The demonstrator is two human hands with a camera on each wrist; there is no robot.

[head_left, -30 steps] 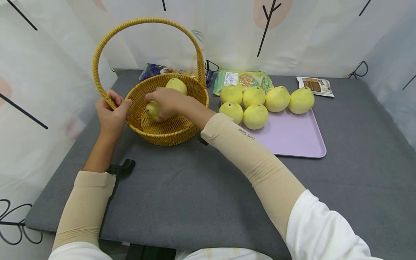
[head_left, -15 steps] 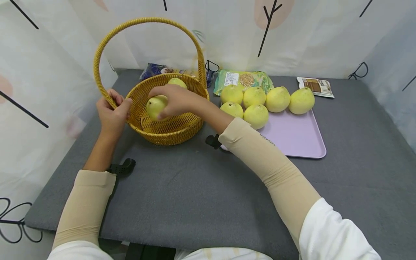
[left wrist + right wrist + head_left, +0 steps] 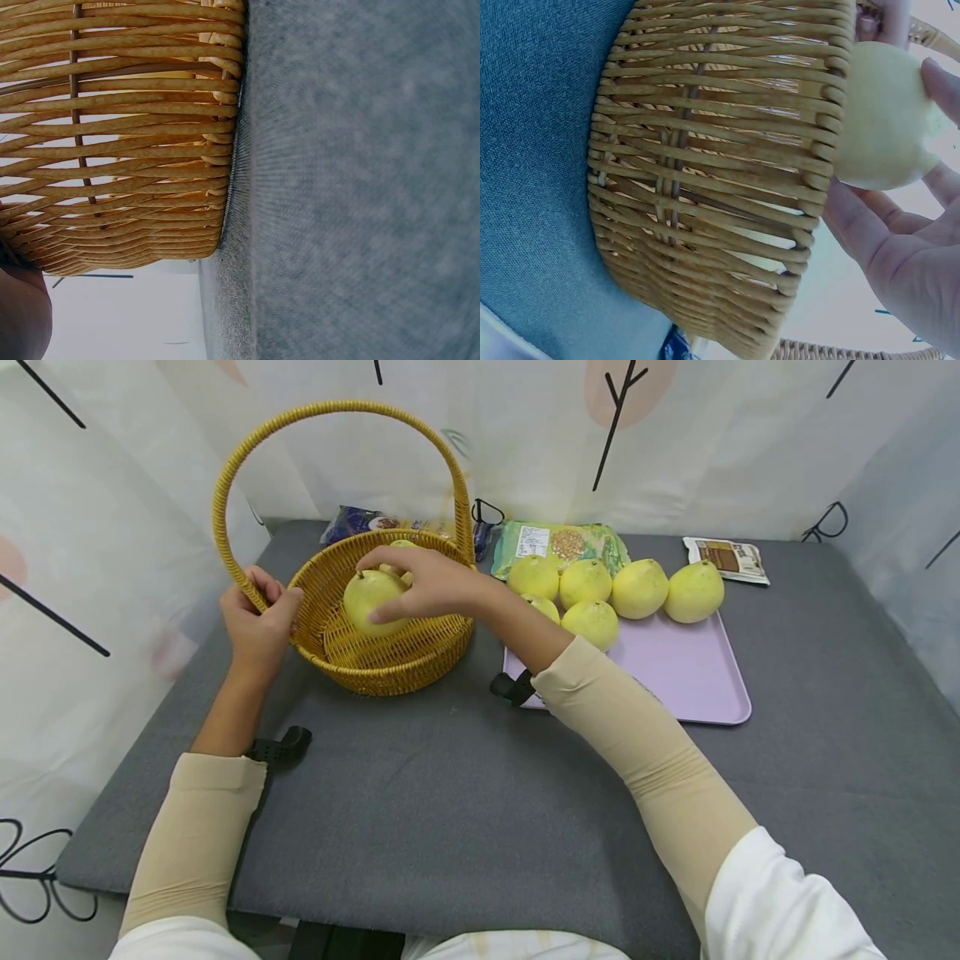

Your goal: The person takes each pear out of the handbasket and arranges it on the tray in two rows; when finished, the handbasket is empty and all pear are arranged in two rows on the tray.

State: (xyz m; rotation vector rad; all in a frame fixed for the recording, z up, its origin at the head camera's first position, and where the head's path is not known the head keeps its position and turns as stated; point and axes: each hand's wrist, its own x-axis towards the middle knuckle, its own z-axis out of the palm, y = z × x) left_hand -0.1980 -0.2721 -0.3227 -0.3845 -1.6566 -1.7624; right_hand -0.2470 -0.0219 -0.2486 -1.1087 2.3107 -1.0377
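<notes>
A yellow-green pear (image 3: pixel 369 602), its short stem showing, is in my right hand (image 3: pixel 435 583), which grips it with fingers and thumb around its side. The right wrist view shows the same pear (image 3: pixel 889 116) raised to the level of the basket's rim. My left hand (image 3: pixel 258 618) holds the golden wicker basket (image 3: pixel 382 681) where the tall handle (image 3: pixel 225 493) meets the rim. Another pear (image 3: pixel 403 543) lies at the back of the basket, mostly hidden behind my right hand. In the left wrist view the woven basket wall (image 3: pixel 127 165) stands on the grey cloth.
Several pears (image 3: pixel 637 589) stand in rows on a lilac tray (image 3: pixel 690 685) to the right. Behind are a green food packet (image 3: pixel 517 547), a blue packet (image 3: pixel 352 522) and a small brown-and-white packet (image 3: pixel 727 560). A white curtain (image 3: pixel 525 443) borders the grey table (image 3: pixel 450 810).
My right hand has lifted the pear from low in the basket, up and slightly right, turning it so its stem shows. My left hand keeps its place on the basket.
</notes>
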